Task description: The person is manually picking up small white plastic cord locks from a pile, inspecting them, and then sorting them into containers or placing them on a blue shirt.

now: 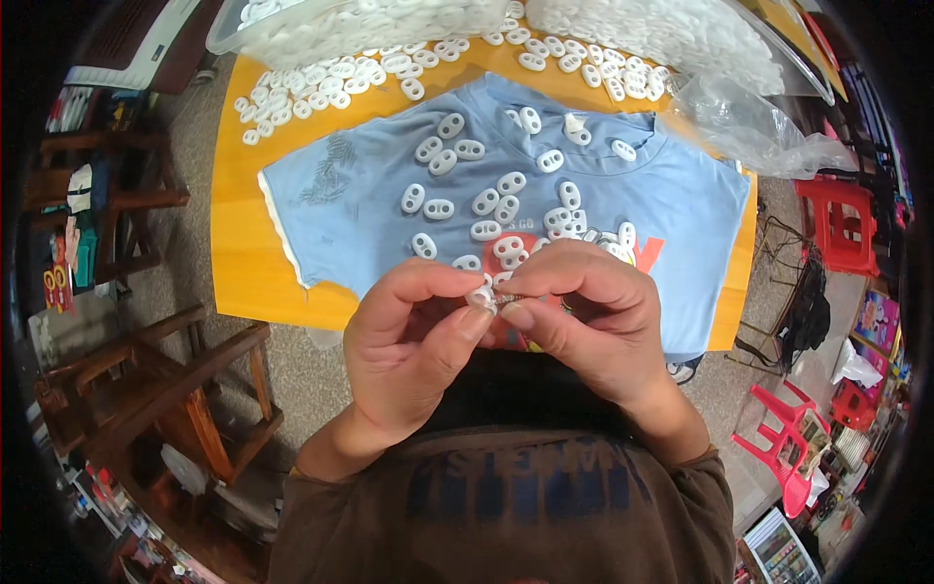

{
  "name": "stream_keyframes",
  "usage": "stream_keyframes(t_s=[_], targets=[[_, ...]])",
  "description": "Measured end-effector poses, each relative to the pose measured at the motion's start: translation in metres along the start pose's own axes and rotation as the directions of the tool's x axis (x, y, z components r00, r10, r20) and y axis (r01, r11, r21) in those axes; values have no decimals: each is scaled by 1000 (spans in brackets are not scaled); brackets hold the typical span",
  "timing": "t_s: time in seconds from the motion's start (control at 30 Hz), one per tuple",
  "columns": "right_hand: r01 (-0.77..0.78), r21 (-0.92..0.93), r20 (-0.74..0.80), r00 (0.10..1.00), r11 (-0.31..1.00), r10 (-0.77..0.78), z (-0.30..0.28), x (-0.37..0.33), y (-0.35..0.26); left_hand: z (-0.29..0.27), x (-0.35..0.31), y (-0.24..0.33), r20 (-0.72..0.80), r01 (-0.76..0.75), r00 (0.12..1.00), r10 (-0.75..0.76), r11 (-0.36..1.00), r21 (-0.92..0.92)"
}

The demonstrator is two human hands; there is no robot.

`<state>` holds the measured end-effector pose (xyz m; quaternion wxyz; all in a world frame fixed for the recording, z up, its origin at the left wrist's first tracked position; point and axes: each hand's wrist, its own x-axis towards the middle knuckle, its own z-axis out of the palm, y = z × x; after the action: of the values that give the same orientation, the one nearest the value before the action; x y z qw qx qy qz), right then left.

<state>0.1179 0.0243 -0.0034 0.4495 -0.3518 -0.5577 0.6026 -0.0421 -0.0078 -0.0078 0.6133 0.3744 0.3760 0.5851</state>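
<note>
My left hand (pixel 404 341) pinches a small white two-hole oval plastic piece (pixel 482 296), shaped like a cord lock, between thumb and forefinger. Close against it, my right hand (pixel 593 321) has its thumb and forefinger pressed together at the piece's right side. Whatever sits between those right fingertips is too small to make out. Both hands are raised over the near part of a light blue T-shirt (pixel 360 214) spread on a yellow tabletop (pixel 240 209). Several matching white pieces (pixel 439 209) lie scattered on the shirt, some bunched just beyond my fingers.
Two clear containers full of white pieces, one at the left (pixel 331 39) and one at the right (pixel 671 49), stand along the far edge. Loose pieces (pixel 341 83) lie before them. A crumpled clear bag (pixel 754 127) rests at the far right. Wooden furniture (pixel 195 409) and red stools (pixel 839 229) flank the table.
</note>
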Motion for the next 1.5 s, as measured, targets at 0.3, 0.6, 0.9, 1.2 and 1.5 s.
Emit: stream_keyframes(t_s=[0.3,0.6,0.9,1.2,1.5], targets=[[79,-174,27,997,982,-76,-6,1,-4,-4,2,2,-17,120,993,-119,993,4],[134,-253,147,984,958,-99,-3,11,-6,-17,7,5,-22,207,978,-207,978,23],[170,-314,125,983,934,-137,3,18,-9,-22,15,7,16,239,971,-239,971,14],[-415,240,99,910,878,403,6,7,-10,-24,12,5,52,221,975,-218,973,-71],[-489,284,125,872,824,474,16,11,-10,-27,16,4,260,-467,884,388,708,530]])
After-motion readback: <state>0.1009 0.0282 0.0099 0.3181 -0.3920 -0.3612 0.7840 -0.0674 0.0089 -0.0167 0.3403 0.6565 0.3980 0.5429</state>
